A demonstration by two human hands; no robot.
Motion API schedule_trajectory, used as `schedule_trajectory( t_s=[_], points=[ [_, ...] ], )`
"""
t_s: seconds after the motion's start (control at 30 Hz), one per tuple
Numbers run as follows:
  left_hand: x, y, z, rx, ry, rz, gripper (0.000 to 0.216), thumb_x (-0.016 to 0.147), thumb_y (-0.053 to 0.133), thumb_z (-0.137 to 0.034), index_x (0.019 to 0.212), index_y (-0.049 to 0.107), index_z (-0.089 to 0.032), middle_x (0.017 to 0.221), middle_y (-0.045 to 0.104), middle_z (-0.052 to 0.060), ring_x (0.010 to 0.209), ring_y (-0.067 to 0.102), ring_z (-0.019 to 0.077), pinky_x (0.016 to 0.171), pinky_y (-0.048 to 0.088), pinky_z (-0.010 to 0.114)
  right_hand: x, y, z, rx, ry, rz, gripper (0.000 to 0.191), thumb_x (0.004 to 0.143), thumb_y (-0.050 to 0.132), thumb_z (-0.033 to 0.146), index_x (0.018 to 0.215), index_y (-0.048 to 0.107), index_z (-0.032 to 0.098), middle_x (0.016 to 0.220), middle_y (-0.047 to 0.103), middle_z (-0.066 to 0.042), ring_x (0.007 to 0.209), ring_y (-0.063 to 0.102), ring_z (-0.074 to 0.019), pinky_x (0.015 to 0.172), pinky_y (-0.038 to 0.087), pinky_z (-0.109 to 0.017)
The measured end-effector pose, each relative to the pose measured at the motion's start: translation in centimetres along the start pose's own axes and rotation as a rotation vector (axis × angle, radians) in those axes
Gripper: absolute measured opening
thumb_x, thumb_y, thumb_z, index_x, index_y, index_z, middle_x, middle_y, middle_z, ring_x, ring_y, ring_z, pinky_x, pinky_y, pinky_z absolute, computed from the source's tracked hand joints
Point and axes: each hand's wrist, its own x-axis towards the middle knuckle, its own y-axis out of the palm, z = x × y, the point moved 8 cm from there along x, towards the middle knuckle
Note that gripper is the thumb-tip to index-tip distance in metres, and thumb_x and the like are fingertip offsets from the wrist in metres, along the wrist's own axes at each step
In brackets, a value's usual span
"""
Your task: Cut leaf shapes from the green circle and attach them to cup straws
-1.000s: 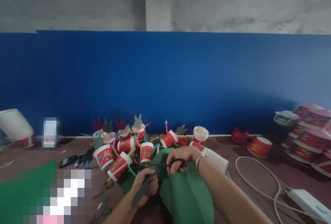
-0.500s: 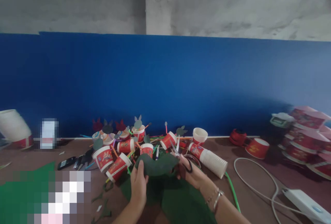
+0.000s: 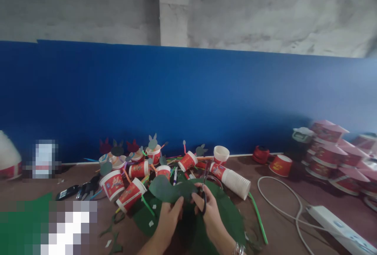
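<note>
My left hand [image 3: 170, 219] pinches the lower edge of a dark green cut-out piece [image 3: 167, 189] and holds it up above a larger green sheet [image 3: 229, 217] lying on the table. My right hand [image 3: 207, 212] is closed around the black handles of scissors [image 3: 204, 192], whose blades point up and away at the cut-out's right end. A bracelet shows on my right wrist at the bottom edge.
Beyond my hands lies a heap of red paper cups [image 3: 132, 194] with straws and paper ears, plus a stack of white cups [image 3: 235, 182]. A white cable [image 3: 279, 204] and power strip [image 3: 338, 227] lie right. Red bowls [image 3: 326, 153] stack far right. Green scraps [image 3: 114, 231] lie left.
The hands moved from the lower centre up to the cut-out: the left now holds it raised, the right turned the scissors so the blades point upward. The view shifted slightly right.
</note>
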Motion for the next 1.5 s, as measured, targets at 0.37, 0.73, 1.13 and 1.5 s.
schedule_trajectory(
  t_s=[0.37, 0.73, 1.13, 1.5],
  points=[
    [0.2, -1.5, -1.6, 0.109, 0.117, -0.019, 0.053, 0.077, 0.044, -0.055, 0.036, 0.045, -0.021, 0.037, 0.041, -0.002, 0.042, 0.041, 0.013, 0.053, 0.037, 0.027, -1.4, 3.1, -2.6, -0.123, 0.075, 0.404, 0.05, 0.071, 0.06, 0.059, 0.091, 0.053, 0.013, 0.057, 0.056, 0.001, 0.05, 0.054, -0.0109, 0.038, 0.035, -0.016],
    [-0.3, -0.8, -0.9, 0.058, -0.008, 0.016, 0.05, 0.068, 0.056, -0.058, 0.035, 0.044, -0.022, 0.036, 0.042, -0.003, 0.041, 0.043, 0.013, 0.049, 0.039, 0.026, -1.8, 3.3, -2.3, -0.225, 0.12, 0.379, 0.053, 0.067, 0.058, 0.065, 0.074, 0.054, 0.013, 0.048, 0.056, 0.001, 0.037, 0.05, -0.0078, 0.03, 0.029, -0.014],
    [-0.7, -2.1, -0.4, 0.217, -0.169, -0.067, 0.052, 0.065, 0.057, -0.058, 0.03, 0.037, -0.025, 0.035, 0.039, -0.002, 0.045, 0.045, 0.0161, 0.053, 0.04, 0.028, -2.3, 3.7, -2.7, -0.203, 0.103, 0.435, 0.051, 0.067, 0.06, 0.063, 0.08, 0.052, 0.014, 0.049, 0.055, 0.003, 0.037, 0.048, -0.0078, 0.033, 0.029, -0.014],
    [-0.5, -2.0, -0.3, 0.213, -0.167, -0.014, 0.054, 0.067, 0.054, -0.06, 0.032, 0.03, -0.026, 0.038, 0.034, -0.003, 0.047, 0.04, 0.0151, 0.055, 0.038, 0.028, -2.4, 4.0, -1.5, -0.212, 0.059, 0.407, 0.045, 0.069, 0.059, 0.061, 0.069, 0.048, 0.017, 0.04, 0.046, 0.007, 0.032, 0.036, -0.0049, 0.034, 0.027, -0.016]
  ],
)
